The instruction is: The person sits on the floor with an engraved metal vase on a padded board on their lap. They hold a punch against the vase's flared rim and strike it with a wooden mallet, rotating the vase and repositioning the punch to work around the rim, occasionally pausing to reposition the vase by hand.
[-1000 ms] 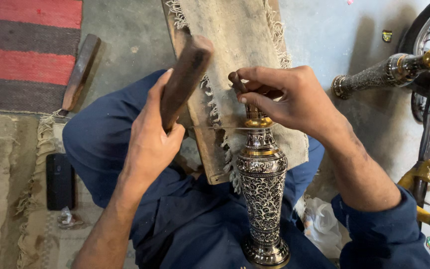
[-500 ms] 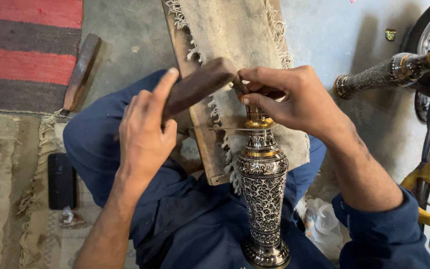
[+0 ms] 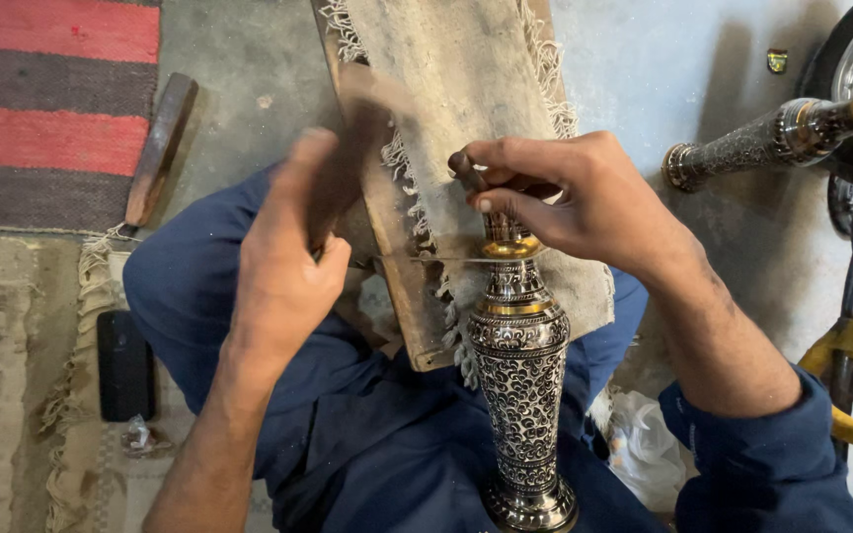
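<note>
Grey concrete floor [image 3: 703, 109] here, a red and dark striped rug [image 3: 41, 109] at one side, a frayed beige cloth [image 3: 466, 89] draped over a wooden board [image 3: 402, 286]. Upright between the knees stands the ornate metal vase [image 3: 522, 375], black-and-silver scrollwork with brass bands. The right hand [image 3: 584, 202] pinches a thin tool at its neck. The left hand [image 3: 288, 257] grips a blurred wooden mallet [image 3: 348, 148].

Bare floor [image 3: 249, 79] between striped rug [image 3: 51, 99] and board [image 3: 397, 247]
</note>
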Tool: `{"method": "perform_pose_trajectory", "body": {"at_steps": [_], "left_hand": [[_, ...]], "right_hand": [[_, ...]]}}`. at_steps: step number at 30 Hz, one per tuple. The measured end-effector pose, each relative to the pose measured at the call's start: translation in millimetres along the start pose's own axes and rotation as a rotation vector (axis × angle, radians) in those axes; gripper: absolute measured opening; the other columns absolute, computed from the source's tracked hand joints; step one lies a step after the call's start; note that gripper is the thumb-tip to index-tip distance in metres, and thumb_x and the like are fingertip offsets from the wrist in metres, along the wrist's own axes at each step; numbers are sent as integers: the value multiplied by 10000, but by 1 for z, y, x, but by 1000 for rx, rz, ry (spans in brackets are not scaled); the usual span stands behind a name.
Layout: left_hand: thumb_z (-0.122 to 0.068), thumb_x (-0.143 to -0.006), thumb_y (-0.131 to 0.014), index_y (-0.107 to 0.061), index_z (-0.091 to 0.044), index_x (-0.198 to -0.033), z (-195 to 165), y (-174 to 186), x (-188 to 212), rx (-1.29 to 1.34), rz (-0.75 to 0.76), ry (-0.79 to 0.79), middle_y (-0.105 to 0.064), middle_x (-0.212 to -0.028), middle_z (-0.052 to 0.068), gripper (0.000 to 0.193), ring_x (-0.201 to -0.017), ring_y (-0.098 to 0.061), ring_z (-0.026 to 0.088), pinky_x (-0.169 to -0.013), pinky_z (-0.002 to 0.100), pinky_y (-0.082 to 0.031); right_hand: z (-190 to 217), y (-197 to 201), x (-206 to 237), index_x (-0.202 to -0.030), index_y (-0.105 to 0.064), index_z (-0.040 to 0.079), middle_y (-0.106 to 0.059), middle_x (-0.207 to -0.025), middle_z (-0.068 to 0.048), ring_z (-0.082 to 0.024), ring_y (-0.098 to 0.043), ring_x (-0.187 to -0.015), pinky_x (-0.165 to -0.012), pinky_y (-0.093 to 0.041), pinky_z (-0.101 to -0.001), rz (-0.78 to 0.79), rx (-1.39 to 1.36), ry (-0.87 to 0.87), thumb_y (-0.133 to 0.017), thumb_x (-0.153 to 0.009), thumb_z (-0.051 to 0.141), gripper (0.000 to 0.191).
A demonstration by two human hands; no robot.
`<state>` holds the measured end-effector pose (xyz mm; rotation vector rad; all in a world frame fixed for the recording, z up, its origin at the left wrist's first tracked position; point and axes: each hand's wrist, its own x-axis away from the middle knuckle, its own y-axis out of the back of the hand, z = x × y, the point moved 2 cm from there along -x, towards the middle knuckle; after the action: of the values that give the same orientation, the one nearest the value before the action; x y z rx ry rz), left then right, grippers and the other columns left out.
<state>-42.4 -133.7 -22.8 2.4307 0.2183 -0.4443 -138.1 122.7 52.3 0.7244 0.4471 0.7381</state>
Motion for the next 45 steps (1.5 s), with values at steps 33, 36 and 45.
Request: {"method": "perform_pose_trajectory", "body": {"at_steps": [33,36,45], "left_hand": [[64,-853,-658,-327,-177,-1597,-5,-14,16,129,43,239,-668,-1161,133,849,-971,-699,262,-899,394,-570],[58,-853,-682,-373,-201,-1587,-2,-12,20,27,-18,153,-636,-1089,143,837,-1013,-661,326,-923,433,-560],[69,-825,-658,-446,-50,-1490,-6,-9,33,47,-26,173,-636,-1227,162,708,-1127,-636,265,-960,390,-549]], "right_hand": [[12,-7,-3,-1315,-662,35,-774,-1070,-116,-195,-783,-968,-830,-636,-306,-74,54,1,-747,-966,66,361],[13,-7,-9,-1281,-687,54,-779,-994,-117,-228,-774,-889,-749,-604,-338,7,105,-40,-751,-943,72,345],[-3,5,9,-1329,-636,23,-772,-1090,-109,-191,-778,-1030,-876,-658,-302,-83,-231,44,-721,-992,13,348]]}}
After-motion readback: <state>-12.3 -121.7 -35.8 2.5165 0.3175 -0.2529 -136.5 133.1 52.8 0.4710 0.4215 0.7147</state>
